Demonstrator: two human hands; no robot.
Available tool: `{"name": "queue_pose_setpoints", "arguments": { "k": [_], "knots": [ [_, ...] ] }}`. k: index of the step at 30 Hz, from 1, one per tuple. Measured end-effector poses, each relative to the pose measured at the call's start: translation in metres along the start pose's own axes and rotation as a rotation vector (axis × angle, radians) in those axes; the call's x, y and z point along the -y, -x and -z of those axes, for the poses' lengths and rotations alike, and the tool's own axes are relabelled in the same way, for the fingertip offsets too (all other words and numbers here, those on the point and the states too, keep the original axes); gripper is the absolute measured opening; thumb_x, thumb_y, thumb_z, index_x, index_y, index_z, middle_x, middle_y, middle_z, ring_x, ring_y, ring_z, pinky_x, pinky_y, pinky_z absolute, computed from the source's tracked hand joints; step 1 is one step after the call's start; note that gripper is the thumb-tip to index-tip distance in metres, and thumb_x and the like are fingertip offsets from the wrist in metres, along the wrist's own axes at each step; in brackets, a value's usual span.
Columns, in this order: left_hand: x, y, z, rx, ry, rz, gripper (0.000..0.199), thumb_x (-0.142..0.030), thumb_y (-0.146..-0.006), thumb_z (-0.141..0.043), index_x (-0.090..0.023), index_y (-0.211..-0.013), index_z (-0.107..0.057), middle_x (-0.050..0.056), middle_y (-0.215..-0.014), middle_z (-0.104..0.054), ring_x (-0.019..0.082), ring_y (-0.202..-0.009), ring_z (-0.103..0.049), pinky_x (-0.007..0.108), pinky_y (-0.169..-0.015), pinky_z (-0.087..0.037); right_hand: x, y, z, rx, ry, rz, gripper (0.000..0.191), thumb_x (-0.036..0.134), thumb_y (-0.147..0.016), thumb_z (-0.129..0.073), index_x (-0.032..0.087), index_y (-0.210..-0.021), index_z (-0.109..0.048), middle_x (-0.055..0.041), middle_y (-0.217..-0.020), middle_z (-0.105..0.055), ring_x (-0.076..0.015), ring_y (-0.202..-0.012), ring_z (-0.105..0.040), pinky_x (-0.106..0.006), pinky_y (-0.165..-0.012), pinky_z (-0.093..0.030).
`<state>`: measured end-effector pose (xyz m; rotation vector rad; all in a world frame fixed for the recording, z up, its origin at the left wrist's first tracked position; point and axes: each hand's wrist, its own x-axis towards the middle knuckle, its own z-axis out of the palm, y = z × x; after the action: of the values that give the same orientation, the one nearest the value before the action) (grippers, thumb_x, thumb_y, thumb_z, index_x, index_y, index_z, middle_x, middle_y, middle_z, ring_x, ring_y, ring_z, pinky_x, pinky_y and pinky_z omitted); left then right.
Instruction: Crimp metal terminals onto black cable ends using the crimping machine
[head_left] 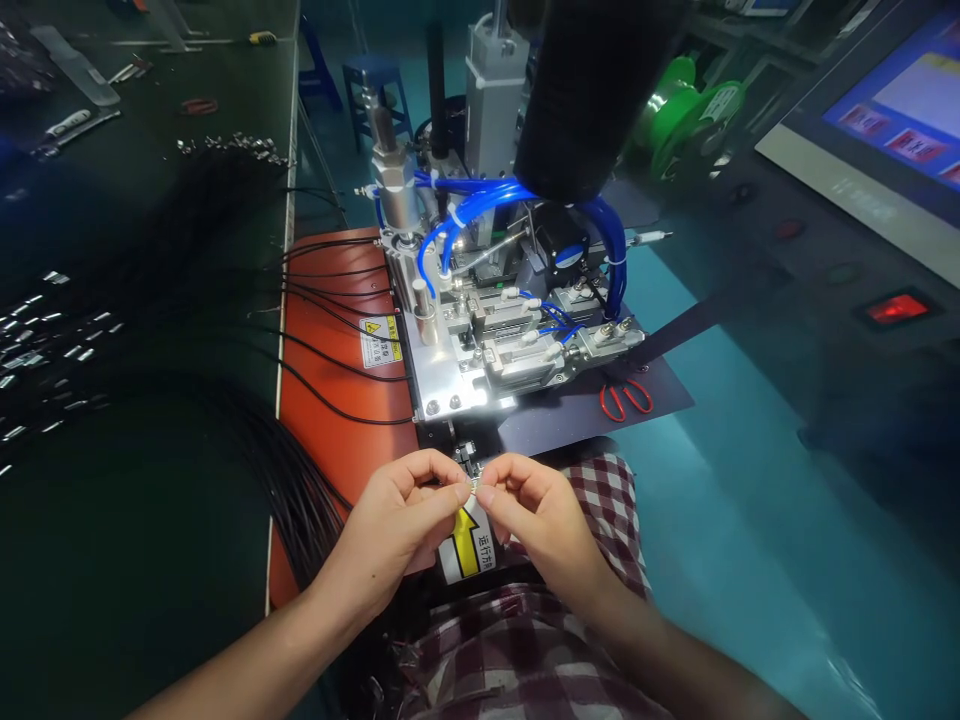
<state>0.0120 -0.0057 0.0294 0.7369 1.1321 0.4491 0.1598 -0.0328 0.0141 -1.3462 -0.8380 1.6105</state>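
Note:
My left hand [401,510] and my right hand [536,510] meet at the front of the machine, just above my lap. Thumb and forefinger of each are pinched on a small pale, shiny piece [474,486], too small and too covered by the fingertips to name. Right behind the fingertips is a small dark metal fixture [466,455] at the machine's front edge. Under the hands shows a white label [480,555] with a yellow arrow. To the left of my left hand hangs a thick bundle of black cables [300,490].
A metal machine [450,370] with blue air tubes [487,195] stands ahead, black cables running into its left side over an orange board [330,340]. Red-handled scissors [626,400] lie on the dark plate at right. A control panel screen [900,110] and green spool [675,115] stand beyond.

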Motion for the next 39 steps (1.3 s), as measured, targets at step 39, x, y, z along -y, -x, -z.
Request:
{"name": "queue_pose_setpoints", "arguments": {
  "k": [39],
  "knots": [
    [0.002,0.004,-0.003,-0.094,-0.325,-0.299,0.011,-0.027,-0.079,-0.061,-0.017,-0.074,-0.06,-0.003,-0.059,-0.048,0.006,-0.043,-0.037,0.018,-0.039,-0.029,-0.007,0.0,0.008,0.036,0.157,0.112,0.02,0.031,-0.081,-0.058,0.017,-0.068,-0.051,0.0054,-0.058,-0.04,-0.0089,-0.05,-0.033,-0.022,-0.046,-0.028]
  ]
}}
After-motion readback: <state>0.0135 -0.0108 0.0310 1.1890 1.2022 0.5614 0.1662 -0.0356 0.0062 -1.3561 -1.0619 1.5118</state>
